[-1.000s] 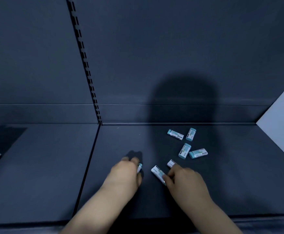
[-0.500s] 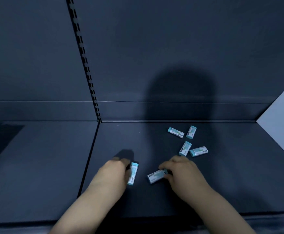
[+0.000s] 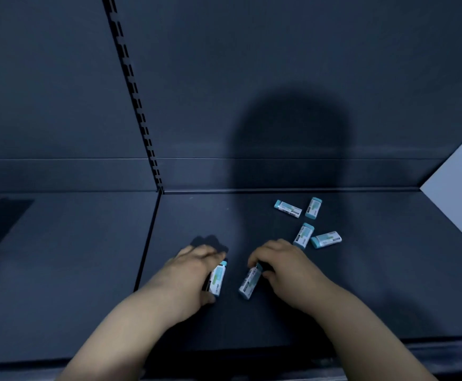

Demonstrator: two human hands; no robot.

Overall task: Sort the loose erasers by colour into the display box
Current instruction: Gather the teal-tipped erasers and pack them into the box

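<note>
Two hands [image 3: 188, 270] [image 3: 282, 268] each apparently pinch one teal eraser [image 3: 216, 279] [image 3: 250, 281] between fingertips.

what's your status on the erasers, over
Left hand on one eraser, right hand on another. Four loose erasers behind. Nothing blocking.

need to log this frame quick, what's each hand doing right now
Left hand: closed on an eraser on the shelf.
Right hand: fingertips pinching the far end of a second eraser.
</note>
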